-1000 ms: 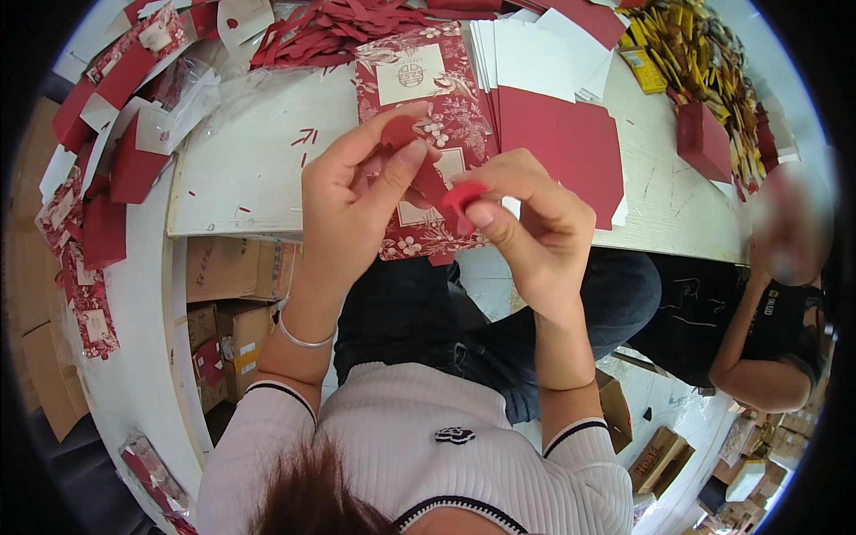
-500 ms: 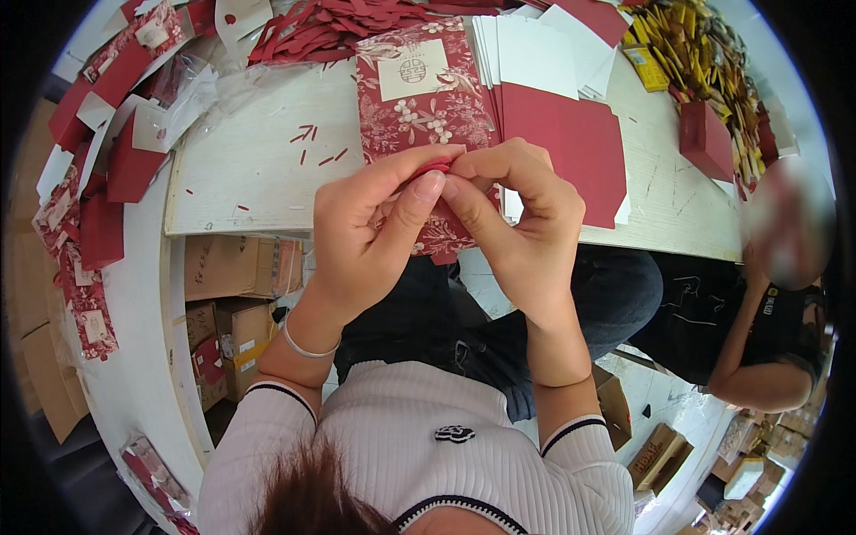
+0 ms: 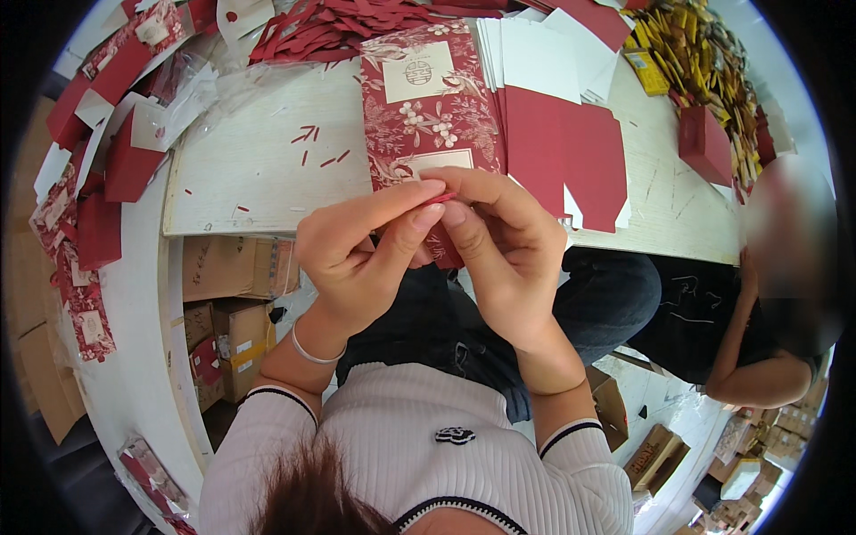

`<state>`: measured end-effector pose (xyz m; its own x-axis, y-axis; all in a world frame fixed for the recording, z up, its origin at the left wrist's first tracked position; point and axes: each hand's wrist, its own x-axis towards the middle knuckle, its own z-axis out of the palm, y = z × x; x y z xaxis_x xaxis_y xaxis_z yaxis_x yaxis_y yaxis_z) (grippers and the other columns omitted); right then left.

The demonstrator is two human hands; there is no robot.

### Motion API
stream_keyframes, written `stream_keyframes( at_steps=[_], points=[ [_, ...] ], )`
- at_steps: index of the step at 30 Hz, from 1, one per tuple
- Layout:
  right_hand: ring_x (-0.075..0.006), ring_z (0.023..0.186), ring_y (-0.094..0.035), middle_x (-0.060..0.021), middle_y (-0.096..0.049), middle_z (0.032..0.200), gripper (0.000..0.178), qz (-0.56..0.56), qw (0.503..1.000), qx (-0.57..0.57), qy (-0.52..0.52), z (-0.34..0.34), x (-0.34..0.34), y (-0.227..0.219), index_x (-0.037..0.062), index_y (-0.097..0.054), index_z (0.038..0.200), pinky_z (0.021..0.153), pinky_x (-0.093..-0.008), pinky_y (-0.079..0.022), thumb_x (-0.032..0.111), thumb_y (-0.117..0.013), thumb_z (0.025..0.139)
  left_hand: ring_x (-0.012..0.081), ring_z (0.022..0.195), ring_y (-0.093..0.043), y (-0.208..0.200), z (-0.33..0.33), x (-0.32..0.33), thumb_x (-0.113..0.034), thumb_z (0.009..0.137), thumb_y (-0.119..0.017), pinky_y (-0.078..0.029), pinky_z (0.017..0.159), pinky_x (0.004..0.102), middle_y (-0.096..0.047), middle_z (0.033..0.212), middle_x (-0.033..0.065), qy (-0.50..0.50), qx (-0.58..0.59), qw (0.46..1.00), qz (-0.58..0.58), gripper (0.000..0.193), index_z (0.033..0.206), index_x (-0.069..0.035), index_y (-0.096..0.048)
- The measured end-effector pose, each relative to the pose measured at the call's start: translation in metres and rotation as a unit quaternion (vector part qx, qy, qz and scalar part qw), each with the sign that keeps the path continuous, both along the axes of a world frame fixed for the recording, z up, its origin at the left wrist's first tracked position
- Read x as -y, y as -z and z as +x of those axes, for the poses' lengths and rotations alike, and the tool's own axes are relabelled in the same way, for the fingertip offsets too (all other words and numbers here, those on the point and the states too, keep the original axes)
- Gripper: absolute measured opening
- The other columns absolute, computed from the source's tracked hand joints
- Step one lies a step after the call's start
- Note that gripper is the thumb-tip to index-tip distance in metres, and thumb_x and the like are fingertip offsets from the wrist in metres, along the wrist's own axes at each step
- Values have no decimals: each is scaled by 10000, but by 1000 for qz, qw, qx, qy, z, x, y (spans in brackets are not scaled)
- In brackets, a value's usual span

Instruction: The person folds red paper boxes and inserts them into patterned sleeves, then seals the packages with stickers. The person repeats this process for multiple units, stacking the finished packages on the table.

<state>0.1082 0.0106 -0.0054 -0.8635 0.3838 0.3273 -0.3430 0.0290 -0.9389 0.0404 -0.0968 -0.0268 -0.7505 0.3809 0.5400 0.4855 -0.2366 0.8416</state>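
My left hand (image 3: 352,263) and my right hand (image 3: 504,259) meet in front of the table edge, thumbs and forefingers pinched together. Between the fingertips is a small, thin red piece (image 3: 440,199), mostly covered, so its full shape is hidden. Beneath and beyond the hands lies a red cardboard sheet (image 3: 432,125) printed with pale flowers and cream panels. Its near end reaches past the table edge, partly behind my fingers. Plain red box blanks (image 3: 566,152) with white undersides are stacked just right of it.
Red strips (image 3: 330,27) are heaped at the back of the table (image 3: 241,178), with small scraps nearer. Folded red boxes (image 3: 134,152) and clear plastic stand left. Gold packets (image 3: 691,53) and a red box (image 3: 704,143) sit right, near another person (image 3: 758,357). Cartons (image 3: 241,334) are below.
Both hands have come down and toward me, still pinching the red piece. More of the patterned sheet, including a second cream panel, now shows beyond them.
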Motion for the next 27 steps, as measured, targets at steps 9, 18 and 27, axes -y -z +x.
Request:
stream_keyframes(
  at_steps=[9,18,27],
  points=[
    [-115,710,-561,-98,-595,825,181,5,1000,4,-29,-1,2,1,-37,-574,1000,617,-215,-453,-36,-527,825,49,479,-529,1,2,2,-8,780,-628,-387,407,144,-617,671,49,34,105,991,78,149,929,11,-630],
    [-65,680,-518,-44,-620,817,183,316,944,22,92,-40,-53,5,-8,-608,987,609,-205,-428,-31,-507,836,22,491,-438,8,-52,29,-274,874,-533,-327,428,149,-508,586,-11,6,186,981,-56,270,798,-17,-571],
    [-251,691,-555,-114,-543,820,195,558,829,-30,18,-62,-66,1,-14,-582,914,607,-306,-453,-58,-554,726,38,650,-553,26,-57,-1,-161,839,-581,-436,514,179,-618,823,30,234,360,901,-56,252,1015,17,-552]
  ],
)
